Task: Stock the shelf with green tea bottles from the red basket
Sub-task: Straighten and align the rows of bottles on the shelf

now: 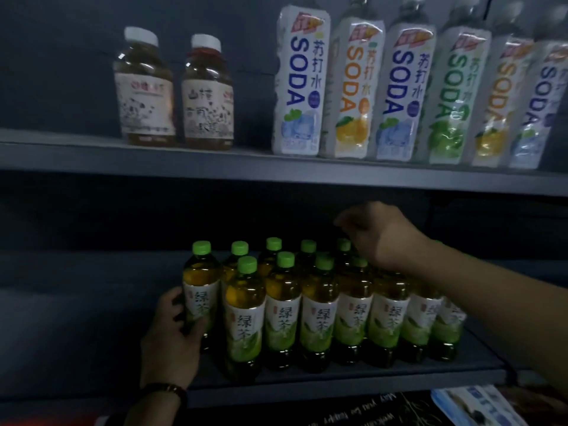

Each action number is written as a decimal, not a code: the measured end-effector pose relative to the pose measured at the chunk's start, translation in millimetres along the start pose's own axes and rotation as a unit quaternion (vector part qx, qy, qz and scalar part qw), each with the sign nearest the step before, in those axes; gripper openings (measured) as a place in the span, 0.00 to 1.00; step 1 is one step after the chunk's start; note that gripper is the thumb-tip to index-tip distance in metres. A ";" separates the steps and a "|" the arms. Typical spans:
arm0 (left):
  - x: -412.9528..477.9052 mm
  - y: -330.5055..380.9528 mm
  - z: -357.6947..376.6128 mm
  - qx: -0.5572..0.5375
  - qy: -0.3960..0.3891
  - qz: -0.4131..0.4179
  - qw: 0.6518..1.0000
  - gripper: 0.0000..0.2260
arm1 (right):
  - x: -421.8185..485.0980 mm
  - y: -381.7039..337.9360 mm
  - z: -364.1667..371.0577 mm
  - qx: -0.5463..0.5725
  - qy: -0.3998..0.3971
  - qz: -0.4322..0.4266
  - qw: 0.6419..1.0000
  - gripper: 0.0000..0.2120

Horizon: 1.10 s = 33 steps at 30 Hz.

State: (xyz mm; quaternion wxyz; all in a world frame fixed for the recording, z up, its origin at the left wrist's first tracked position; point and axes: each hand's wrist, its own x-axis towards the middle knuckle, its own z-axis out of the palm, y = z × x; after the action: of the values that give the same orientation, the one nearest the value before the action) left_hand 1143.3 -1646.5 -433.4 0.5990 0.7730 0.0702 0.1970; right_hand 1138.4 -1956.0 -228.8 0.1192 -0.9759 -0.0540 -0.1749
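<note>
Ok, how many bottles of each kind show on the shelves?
Green tea bottles: at least 12, the right arm may hide more
SODA bottles: 6
Brown white-capped bottles: 2
Total: at least 20

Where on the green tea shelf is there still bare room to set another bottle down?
The lower shelf is bare left of the left hand, out to the frame's edge. From the leftmost green tea bottle rightward the green tea bottles stand packed in rows beneath the right hand, leaving only a narrow front strip.
</note>
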 end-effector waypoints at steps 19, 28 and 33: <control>-92.1 213.4 116.3 0.236 -0.162 0.337 0.897 0.08 | -24.3 169.5 -26.4 0.016 -0.052 0.111 0.992 0.11; -55.5 231.3 210.8 0.334 -0.196 0.254 0.886 0.15 | 9.7 193.3 -38.9 -0.022 -0.151 0.032 0.988 0.23; -37.2 230.4 223.6 0.326 -0.190 0.190 0.906 0.17 | 17.1 195.4 -26.5 0.002 -0.158 -0.007 0.987 0.21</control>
State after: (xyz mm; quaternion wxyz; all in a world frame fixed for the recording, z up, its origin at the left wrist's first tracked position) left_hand 1166.9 -1923.0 -267.7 0.2668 0.9467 -0.1322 0.1227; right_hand 1174.3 -2150.3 -240.4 0.1099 -0.9906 -0.0790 -0.0192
